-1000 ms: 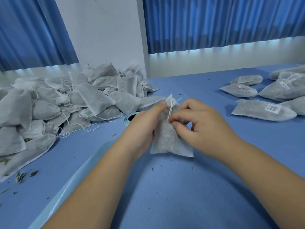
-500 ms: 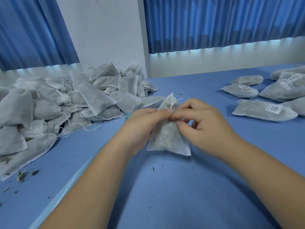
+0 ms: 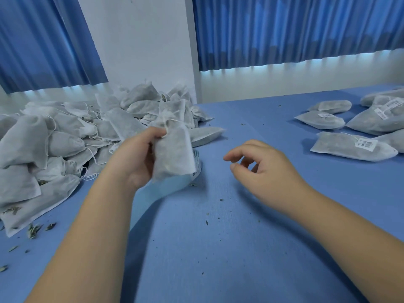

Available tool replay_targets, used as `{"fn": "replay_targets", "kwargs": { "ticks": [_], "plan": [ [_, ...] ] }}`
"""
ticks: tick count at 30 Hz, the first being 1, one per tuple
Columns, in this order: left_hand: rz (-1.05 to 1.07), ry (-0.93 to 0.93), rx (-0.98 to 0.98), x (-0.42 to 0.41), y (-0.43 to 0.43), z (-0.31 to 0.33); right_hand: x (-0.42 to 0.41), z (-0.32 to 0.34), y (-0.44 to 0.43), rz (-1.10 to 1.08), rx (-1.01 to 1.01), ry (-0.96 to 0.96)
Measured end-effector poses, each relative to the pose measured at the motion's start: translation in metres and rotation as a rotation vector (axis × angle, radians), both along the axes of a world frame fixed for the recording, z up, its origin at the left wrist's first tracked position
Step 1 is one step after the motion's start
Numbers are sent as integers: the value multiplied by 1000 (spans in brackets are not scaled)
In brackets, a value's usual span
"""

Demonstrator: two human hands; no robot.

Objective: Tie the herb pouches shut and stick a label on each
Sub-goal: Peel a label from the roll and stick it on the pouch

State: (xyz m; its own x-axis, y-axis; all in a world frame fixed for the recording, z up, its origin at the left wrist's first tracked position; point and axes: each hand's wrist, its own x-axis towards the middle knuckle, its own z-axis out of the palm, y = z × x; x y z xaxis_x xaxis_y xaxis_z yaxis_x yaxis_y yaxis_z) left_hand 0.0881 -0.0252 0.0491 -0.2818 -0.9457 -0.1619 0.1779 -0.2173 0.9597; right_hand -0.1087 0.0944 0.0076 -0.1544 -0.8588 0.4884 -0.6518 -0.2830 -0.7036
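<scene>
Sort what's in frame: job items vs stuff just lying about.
Job:
- pouch, gripped by left hand
- right hand, holding nothing
- pouch pile on the left
- labelled pouches on the right
- label strip

Lying about:
- herb crumbs on the table
- blue curtains

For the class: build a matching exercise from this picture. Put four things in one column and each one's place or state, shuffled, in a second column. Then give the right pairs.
Things
1. left hand
2. right hand
3. pile of pouches
4. labelled pouches

Place or state
a. lying on the right side of the table
b. grips one pouch near its top
c. heaped on the table's left side
d. holds nothing, fingers loosely curled

Pairs: 1-b, 2-d, 3-c, 4-a
</scene>
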Motion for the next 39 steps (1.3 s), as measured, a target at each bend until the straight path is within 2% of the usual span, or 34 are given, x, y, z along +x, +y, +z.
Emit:
{"fn": "replay_targets", "kwargs": {
  "ticks": [4, 15, 23, 27, 35, 39],
  "plan": [
    [-17, -30, 99, 23, -10, -4, 6, -8, -4, 23, 85, 72],
    [-154, -175, 147, 29, -9, -3, 33, -12, -53, 7, 256, 159],
    [-209, -327, 82, 33, -4, -1, 49, -22, -79, 77, 253, 274],
    [-270, -366, 40, 28, -2, 0, 44, -23, -85, 67, 261, 269],
    [-286, -510, -46, 22, 1, 0, 34, -14, -76, -121, 218, 458],
    [-273, -562, -80, 20, 4, 1, 28, -13, -68, -90, 183, 386]
  ]
}}
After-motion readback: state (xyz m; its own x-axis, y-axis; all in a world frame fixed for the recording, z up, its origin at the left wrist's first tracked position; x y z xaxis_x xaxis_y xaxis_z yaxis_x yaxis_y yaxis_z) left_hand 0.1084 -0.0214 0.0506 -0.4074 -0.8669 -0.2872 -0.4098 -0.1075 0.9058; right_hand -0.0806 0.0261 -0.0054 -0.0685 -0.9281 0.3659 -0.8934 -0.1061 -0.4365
